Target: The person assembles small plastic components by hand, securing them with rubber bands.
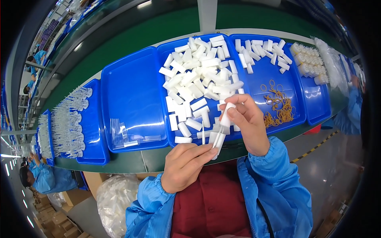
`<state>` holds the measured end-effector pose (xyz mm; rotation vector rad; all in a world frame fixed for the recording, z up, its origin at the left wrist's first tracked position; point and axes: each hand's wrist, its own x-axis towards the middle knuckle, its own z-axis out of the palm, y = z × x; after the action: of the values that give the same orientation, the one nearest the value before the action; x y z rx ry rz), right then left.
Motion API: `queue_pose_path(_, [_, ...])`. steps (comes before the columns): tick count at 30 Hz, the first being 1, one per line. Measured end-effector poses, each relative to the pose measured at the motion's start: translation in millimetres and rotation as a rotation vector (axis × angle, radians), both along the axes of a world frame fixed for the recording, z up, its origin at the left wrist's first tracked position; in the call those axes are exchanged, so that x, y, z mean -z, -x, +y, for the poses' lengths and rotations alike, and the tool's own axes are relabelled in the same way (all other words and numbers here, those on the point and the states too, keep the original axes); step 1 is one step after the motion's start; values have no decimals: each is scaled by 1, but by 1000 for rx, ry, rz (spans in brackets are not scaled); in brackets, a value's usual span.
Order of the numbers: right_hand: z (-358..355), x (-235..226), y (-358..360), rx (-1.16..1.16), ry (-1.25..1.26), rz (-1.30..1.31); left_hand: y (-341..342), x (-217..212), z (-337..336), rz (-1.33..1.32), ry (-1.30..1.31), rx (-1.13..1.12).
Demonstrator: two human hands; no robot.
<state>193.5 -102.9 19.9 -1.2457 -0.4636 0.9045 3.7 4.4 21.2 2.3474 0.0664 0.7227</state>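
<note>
My right hand [246,121] pinches a white spray pump head [225,118] by its top. A thin tube hangs down from it. My left hand [186,164] grips a small white bottle [216,142] just below, with the tube at the bottle's mouth. Both hands hover over the near edge of the middle blue tray [198,41], which is heaped with several white plastic bottles [194,75]. A loose thin tube [203,133] stands in that tray beside my hands.
A blue tray [131,79] to the left holds clear plastic bags [123,137]. Another tray at the right [295,99] has white bottles [260,51] and tan rubber bands [278,105]. Far-left trays hold pump heads [69,119]. A co-worker [43,176] sits at lower left.
</note>
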Motion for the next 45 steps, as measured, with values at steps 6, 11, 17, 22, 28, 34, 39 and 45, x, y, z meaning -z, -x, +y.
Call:
queue_pose_path(6, [3,5,6,7,-5,-56,7,5,1,-26,25,-32])
queue_pose_path(11, [4,9,13,-96,16,-60,10,8,2,-12,59,-27])
queue_pose_path(17, [6,21,18,-3,-102,-83,12,14,4,-15,67,-62])
queue_pose_path(22, [5,19,9,-260,-71,-144,14,13,4,12,70,-53])
queue_pose_path(28, [1,23,23,-264,-157,-244,14,20,1,-46,203,-108])
queue_pose_path(34, [-5,31,22,-196,-293,-538,7,24,3,-153,251,-207])
queue_pose_path(39, [-6,20,15,-266,-238,-616,9,20,-2,-60,250,-190])
queue_pose_path(45, [-20,-8,-62,73,137,-762,4,14,-5,-58,204,-210])
